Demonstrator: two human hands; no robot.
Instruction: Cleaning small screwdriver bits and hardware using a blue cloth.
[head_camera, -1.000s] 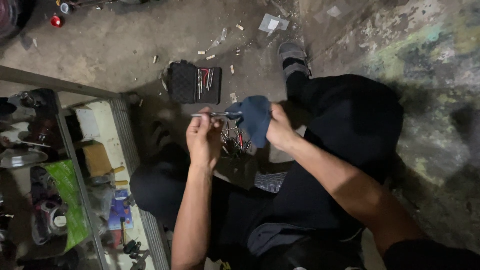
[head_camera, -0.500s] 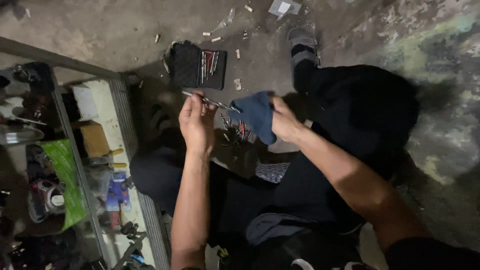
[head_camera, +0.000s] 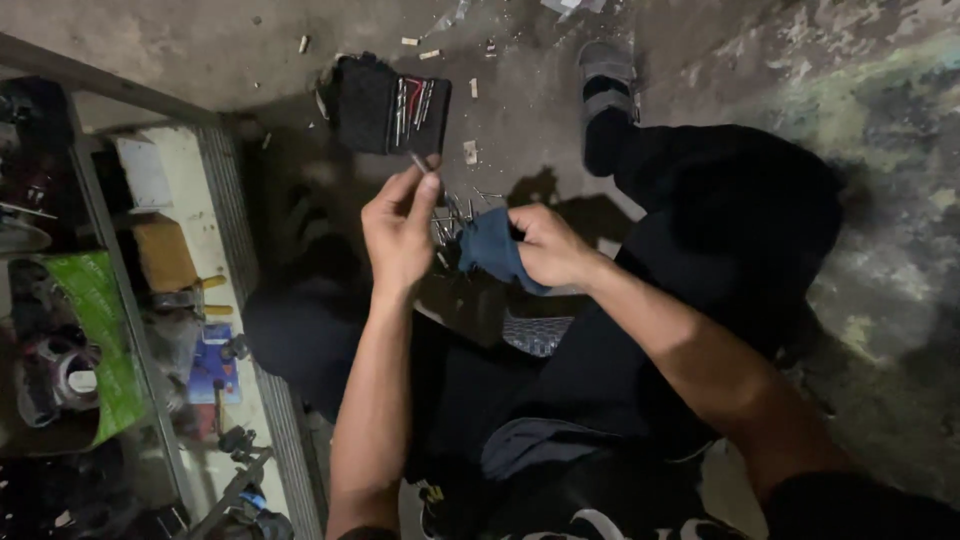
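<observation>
Up between thumb and fingertips of the left hand (head_camera: 398, 232) sits a thin metal bit (head_camera: 421, 162), pinched. Just right of it, the right hand (head_camera: 552, 247) grips a blue rag (head_camera: 490, 250). Beyond both hands lies a black tool case (head_camera: 385, 103) on the floor (head_camera: 200, 50).

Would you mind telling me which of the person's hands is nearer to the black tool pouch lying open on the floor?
The left hand. It is raised just below the black tool pouch, pinching a thin metal bit. The right hand sits farther to the right, gripping a blue cloth.
</observation>
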